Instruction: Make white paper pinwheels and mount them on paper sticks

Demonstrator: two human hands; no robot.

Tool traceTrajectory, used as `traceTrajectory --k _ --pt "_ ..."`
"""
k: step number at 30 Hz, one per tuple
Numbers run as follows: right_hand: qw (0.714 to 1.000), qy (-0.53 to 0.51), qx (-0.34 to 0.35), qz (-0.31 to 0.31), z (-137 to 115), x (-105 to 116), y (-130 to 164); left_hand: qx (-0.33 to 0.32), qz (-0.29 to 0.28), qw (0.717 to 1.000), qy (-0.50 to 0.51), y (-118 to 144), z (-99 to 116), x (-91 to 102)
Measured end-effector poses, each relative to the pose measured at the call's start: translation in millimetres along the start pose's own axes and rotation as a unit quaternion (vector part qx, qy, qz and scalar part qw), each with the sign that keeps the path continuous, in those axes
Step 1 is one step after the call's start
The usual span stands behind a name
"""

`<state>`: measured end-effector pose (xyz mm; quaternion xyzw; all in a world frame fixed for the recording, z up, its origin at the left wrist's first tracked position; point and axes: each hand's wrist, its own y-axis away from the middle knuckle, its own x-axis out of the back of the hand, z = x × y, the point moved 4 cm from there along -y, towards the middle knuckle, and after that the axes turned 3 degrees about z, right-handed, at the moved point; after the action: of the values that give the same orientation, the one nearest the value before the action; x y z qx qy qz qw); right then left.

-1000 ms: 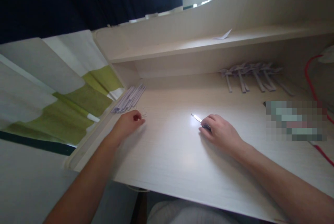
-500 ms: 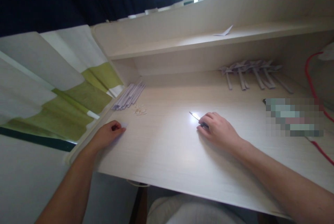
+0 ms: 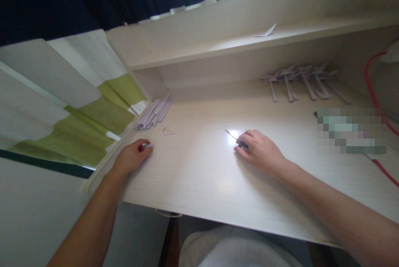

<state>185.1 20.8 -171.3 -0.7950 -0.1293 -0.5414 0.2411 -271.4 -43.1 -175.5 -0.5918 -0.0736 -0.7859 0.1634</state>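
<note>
A person sits at a pale wooden counter [image 3: 202, 184], both bare forearms stretched over it; the right hand [image 3: 260, 150] lies near the middle of the counter, fingers curled down over the dark handle of a small knife [image 3: 236, 138], whose thin bright blade pokes out from the fingertips toward the back left; the left hand [image 3: 134, 155] rests near the counter's left edge, fingers bent inward and pinching a small pale scrap of paper [image 3: 149, 145] against the surface; just behind that hand lies a little scatter of tiny paper bits [image 3: 167, 129], and behind those, against the counter's left edge, a bundle of folded paper strips [image 3: 154, 112] lying side by side; at the back right of the counter, well apart from both hands, a row of folded paper pieces with long stems [image 3: 301, 82] lies under a low shelf [image 3: 218, 49]; a single folded white paper [image 3: 264, 32] sits on top of that shelf; a red cable [image 3: 372, 92] curves down at the counter's far right; to the left of the counter hangs a green, white and dark curtain [image 3: 62, 105].
</note>
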Motion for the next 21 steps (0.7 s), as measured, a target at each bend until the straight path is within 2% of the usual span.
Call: traceTrajectory --k 12,21 --pt "1.0 0.001 0.013 -0.001 1.7 -3.8 -1.2 -0.001 0.026 0.998 0.053 4.4 -1.3 1.2" --pt "1.0 -0.01 0.003 -0.007 1.5 -1.9 -0.3 0.025 0.041 0.999 -0.006 4.0 6.9 1.4"
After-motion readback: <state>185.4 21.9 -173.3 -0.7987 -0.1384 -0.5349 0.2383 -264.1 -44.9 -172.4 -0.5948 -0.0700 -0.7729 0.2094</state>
